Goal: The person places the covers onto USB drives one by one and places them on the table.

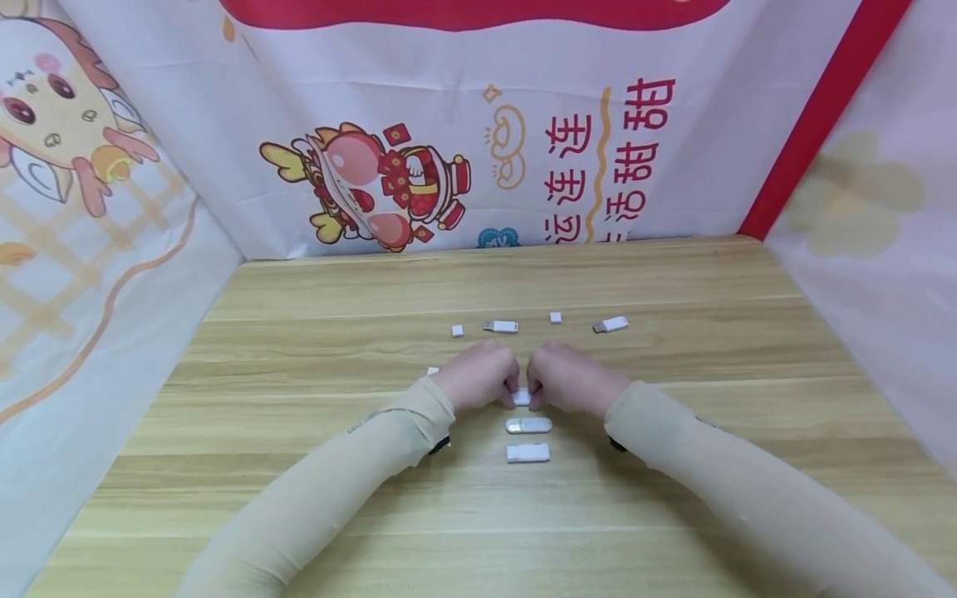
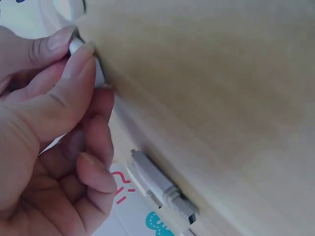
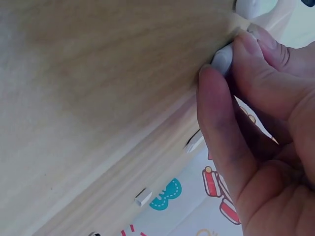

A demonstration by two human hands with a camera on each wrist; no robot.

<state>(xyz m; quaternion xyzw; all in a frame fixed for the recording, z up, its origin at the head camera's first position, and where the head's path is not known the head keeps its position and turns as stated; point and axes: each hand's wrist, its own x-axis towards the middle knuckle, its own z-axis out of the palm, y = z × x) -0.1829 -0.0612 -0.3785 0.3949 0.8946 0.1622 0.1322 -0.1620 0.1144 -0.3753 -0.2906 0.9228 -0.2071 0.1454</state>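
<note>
Two-handed | pinching small white stick (image 1: 522,399) between left hand (image 1: 481,375) and right hand (image 1: 572,379) | working just beyond rounded stick (image 1: 528,426)

Flash drives (image 1: 613,324), caps (image 1: 556,318) on table (image 1: 336,324)

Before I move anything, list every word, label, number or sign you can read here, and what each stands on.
"运连连": red lettering on the printed backdrop, turned sideways.
"活甜甜": second red line on the backdrop; another character is cut off at the table edge.
Blue badge on the backdrop: too small to read.
Left sleeve print: too small to read.
White USB sticks: no legible lettering.
</note>
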